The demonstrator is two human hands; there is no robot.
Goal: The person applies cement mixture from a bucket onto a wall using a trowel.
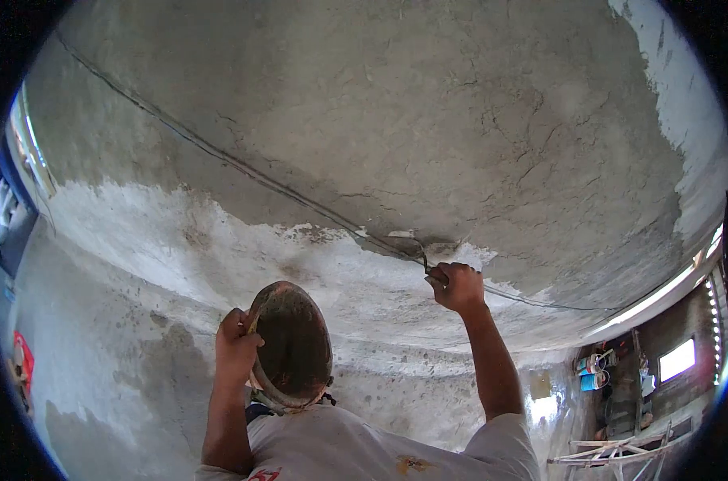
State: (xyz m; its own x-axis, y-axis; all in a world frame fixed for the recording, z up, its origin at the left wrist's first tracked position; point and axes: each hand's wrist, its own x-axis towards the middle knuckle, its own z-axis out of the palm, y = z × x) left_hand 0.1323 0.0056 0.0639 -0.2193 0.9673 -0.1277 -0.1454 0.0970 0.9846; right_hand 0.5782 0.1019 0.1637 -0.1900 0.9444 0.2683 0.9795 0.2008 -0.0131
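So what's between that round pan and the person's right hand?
Only a stretch of whitish wall shows between the round pan and the right hand in the head view; no object lies there.

Both arms [496,369] are raised, left fingers [233,322] curled, right fingers [444,273] seemingly clenched.

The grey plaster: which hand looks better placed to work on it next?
Probably the right hand: it is raised beside the edge of the grey plaster, holding what looks like a tool. The left hand grips the bowl, farther from that edge.
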